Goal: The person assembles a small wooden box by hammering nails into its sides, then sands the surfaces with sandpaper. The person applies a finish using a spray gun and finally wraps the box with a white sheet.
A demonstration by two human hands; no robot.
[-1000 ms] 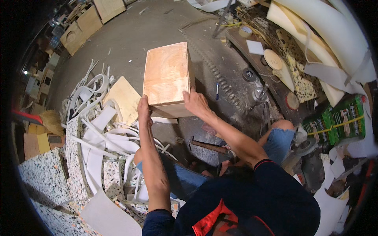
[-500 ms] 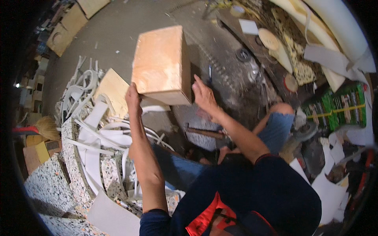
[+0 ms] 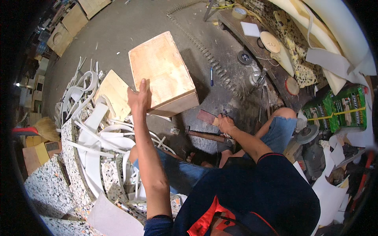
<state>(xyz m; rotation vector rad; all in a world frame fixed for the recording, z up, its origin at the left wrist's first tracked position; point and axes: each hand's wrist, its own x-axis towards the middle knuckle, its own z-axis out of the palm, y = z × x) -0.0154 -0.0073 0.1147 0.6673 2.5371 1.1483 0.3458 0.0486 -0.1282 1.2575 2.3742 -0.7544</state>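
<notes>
Steadying, it seems, the wooden box (image 3: pixel 161 70) in front of us, with our left hand's (image 3: pixel 138 99) fingers clamped on its left edge, we grip the reddish block (image 3: pixel 205 116) by its end in our right hand (image 3: pixel 226 124).

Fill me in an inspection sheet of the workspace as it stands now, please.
Surface: grey floor, with small scraps and a blue pen.
Things in hand: wooden box, pale top face up; reddish flat block on the near right.
Hands: left hand grips the box's near left edge; right hand is at the block's end, grip unclear.
Clutter: white strips and speckled foam piled on the left; hammer between the legs and box.
Cables: coiled hose or cord along the floor, right of the box.
Surroundings: broom at far left; green packages at right; other people: nothing seen.
</notes>
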